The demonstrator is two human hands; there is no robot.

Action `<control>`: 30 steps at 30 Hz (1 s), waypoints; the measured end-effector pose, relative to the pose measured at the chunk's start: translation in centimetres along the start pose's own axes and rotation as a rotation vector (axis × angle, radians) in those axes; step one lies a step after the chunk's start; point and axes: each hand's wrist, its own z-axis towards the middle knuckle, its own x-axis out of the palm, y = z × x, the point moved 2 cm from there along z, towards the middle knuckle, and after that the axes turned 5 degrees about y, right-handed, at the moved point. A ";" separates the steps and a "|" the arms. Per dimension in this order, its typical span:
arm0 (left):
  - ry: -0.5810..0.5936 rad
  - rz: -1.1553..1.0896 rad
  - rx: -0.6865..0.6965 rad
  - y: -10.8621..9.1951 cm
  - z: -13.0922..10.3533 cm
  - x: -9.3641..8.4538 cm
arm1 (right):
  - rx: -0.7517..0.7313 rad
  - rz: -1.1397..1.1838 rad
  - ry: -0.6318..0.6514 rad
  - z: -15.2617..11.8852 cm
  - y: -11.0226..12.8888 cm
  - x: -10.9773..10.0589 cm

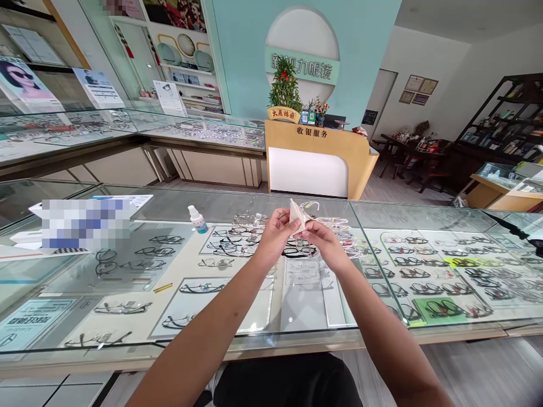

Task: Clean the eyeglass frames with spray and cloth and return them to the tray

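Observation:
Above the glass display counter, my left hand (276, 233) has its fingers closed on a pale folded cloth (297, 219). Close on its right, my right hand (323, 240) pinches a thin-framed pair of glasses (310, 206), whose temple sticks up behind the cloth. The lens area is mostly hidden by the cloth and fingers. Several pairs of glasses (237, 233) lie on the counter behind and beside both hands. A small white spray bottle with blue liquid (197, 219) stands on the glass, left of my left hand.
Inside the glass counter (278, 341) are rows of eyeglasses (428, 288). Papers (139, 202) lie at the left, with a yellow object (163, 288) nearer. Beyond stand a wooden service desk (360, 155) with a plant (285, 87), and more glass cases (203, 134).

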 end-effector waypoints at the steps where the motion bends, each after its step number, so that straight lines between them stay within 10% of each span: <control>1: 0.011 0.008 -0.013 0.0 0.0 -0.1 | 0.001 0.003 0.003 0.0 0.0 0.0; 11: 0.178 0.003 -0.115 -0.9 -0.2 0.5 | 0.021 0.048 0.009 0.0 -0.7 -0.7; 30: 0.074 0.017 -0.176 -0.7 -0.4 0.4 | -0.016 -0.058 0.010 0.2 -0.6 -1.1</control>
